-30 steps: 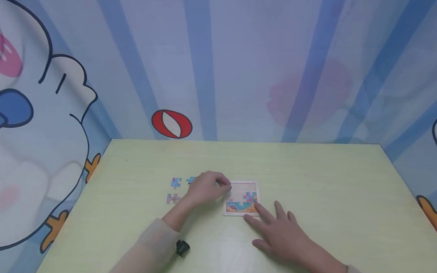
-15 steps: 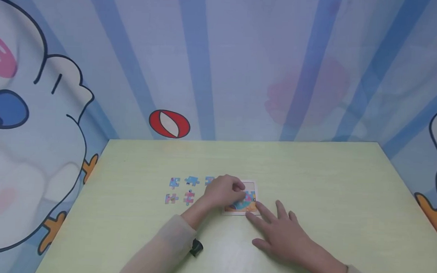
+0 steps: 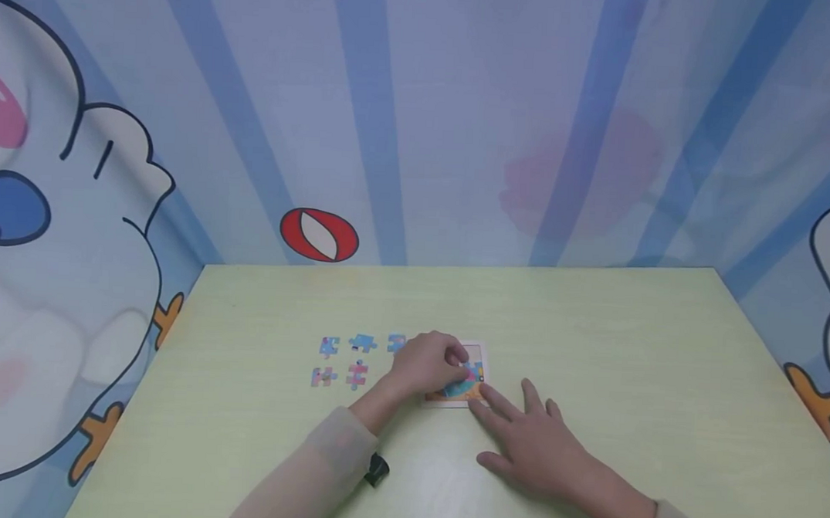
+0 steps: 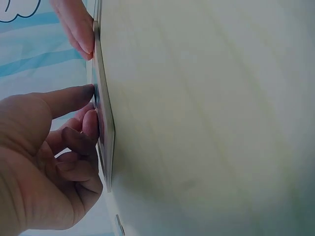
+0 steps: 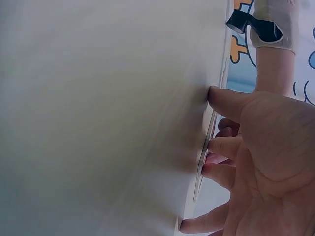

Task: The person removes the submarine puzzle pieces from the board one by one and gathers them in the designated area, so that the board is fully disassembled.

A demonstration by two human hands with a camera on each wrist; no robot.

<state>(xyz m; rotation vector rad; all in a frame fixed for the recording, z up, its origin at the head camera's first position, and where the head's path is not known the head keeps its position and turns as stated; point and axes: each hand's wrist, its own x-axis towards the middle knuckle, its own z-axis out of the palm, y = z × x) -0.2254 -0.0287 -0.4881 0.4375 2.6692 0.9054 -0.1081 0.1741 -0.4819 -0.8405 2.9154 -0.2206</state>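
Note:
A small puzzle tray [image 3: 486, 353] with a pale rim lies on the table, with joined pieces in its lower and right parts. My left hand [image 3: 424, 364] is over the tray's left half, thumb and fingertips close together at its surface, pinching a puzzle piece that they mostly hide. In the left wrist view, the thumb [image 4: 78, 97] and curled fingers meet the tray face [image 4: 101, 110]. My right hand [image 3: 535, 442] lies with spread fingers, two of its fingertips resting on the tray's lower right corner. The right wrist view has these fingers [image 5: 221, 173] at the tray edge.
Left of the tray lie several loose jigsaw pieces in two rows, among them a blue one [image 3: 363, 342] and a pink one [image 3: 357, 375]. A black wrist device [image 3: 377, 470] sits under the left sleeve. A printed curtain [image 3: 456, 122] hangs behind the pale table [image 3: 593, 321].
My left hand has moved right from the loose pieces and the tray's left edge to over the tray, uncovering more loose pieces. My right hand stays at the tray's corner.

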